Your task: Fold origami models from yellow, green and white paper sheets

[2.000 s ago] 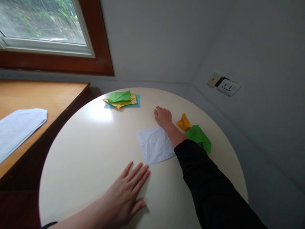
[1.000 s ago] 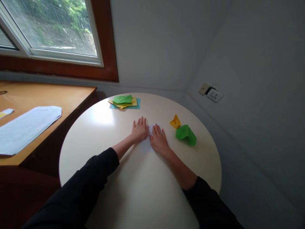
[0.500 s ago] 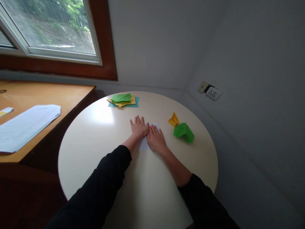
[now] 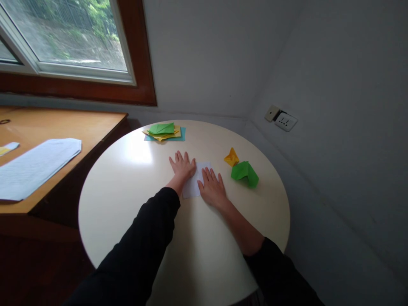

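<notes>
A pale, creased square of paper (image 4: 197, 180) lies flat on the round cream table (image 4: 127, 195). My left hand (image 4: 181, 168) rests palm down on the sheet's left side, fingers spread. On the sheet's right lower part my right hand (image 4: 212, 189) lies flat too, fingers apart. Most of the sheet is hidden under the two hands. Neither hand grips anything.
A stack of green, yellow and blue papers (image 4: 164, 131) sits at the table's far edge. Right of my hands lie a yellow folded piece (image 4: 231, 157) and a green folded piece (image 4: 244, 173). A wooden desk (image 4: 57, 127) with a white sheet (image 4: 35, 165) stands left. A wall socket (image 4: 285, 121) is at right.
Two seconds ago my hands were apart with the sheet bare; since then both came down flat on it. In the last half second my right hand slid slightly toward me.
</notes>
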Demonstrator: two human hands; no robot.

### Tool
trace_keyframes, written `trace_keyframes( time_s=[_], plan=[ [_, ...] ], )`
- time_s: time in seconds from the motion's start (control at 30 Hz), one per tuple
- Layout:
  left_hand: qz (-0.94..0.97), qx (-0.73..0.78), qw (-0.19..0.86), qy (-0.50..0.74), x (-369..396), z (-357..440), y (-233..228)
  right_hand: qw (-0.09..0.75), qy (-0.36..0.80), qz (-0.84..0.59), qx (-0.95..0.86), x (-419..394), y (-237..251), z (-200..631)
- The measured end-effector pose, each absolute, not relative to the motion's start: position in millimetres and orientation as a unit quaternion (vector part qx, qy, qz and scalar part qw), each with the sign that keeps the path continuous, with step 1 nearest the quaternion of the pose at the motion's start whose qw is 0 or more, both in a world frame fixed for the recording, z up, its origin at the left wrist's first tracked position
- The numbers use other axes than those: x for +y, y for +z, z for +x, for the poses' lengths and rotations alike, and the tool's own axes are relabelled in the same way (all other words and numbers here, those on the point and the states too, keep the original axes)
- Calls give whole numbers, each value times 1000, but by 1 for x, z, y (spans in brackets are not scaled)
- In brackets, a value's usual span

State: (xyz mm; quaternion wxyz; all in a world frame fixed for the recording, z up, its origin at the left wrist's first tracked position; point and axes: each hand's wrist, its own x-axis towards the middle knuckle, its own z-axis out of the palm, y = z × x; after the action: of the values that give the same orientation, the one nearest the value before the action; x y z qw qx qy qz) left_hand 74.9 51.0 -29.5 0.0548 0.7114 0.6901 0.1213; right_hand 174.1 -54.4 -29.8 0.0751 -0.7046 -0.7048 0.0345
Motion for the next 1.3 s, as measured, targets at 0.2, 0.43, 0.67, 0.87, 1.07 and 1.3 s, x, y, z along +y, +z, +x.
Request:
trace_keyframes(
  time_s=[0.2,0.43,0.67,0.87,1.07,1.3],
  plan=[
    [706,696,58,117,56,71,-31,72,29,-701,-709,-64,-30,179],
    [704,696,62,124,57,71,-31,70,19,-703,-707,-73,-31,184],
    [699,702,63,123,58,71,-32,69,23,-700,-710,-80,-30,187],
    [697,704,67,120,58,71,-33,67,25,-700,-711,-83,-31,189],
    [701,700,63,120,57,71,-32,62,22,-695,-716,-96,-31,194],
    [725,676,30,129,60,64,-29,59,-1,-688,-723,-112,-34,202]
  ],
)
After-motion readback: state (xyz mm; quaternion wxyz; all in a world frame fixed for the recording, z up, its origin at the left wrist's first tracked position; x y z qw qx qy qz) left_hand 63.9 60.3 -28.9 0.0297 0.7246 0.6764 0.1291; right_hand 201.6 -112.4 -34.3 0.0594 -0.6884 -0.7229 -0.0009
